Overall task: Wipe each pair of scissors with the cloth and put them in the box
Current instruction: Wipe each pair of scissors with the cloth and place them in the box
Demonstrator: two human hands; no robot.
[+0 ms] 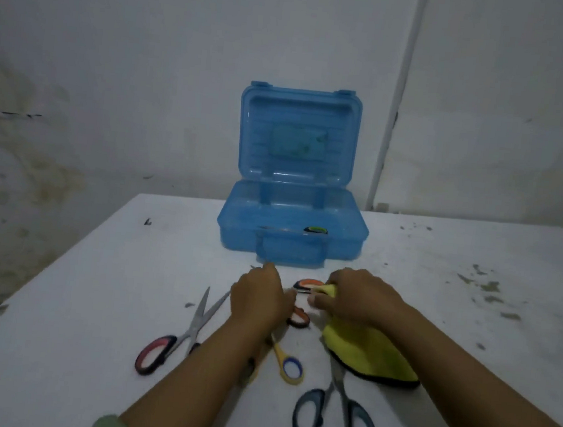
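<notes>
Before the blue box (pixel 291 228), left hand (pixel 260 297) gripping orange-handled scissors (pixel 302 301), right hand (pixel 356 298) pinching yellow cloth (pixel 366 352).

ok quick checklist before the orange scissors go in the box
1. Box lid open: ok, it stands upright at the back.
2. Room in the box: ok, only one pair shows inside.
3. Left hand grip on the orange scissors: ok, it holds them near the pivot.
4. Wiping finished: cannot tell, the right hand holds the cloth against one orange handle.
5. Blades closed: cannot tell, the left hand hides most of them.
6. Path to the box: ok, nothing lies between hands and box; the red, yellow and blue scissors lie nearer the person.
</notes>
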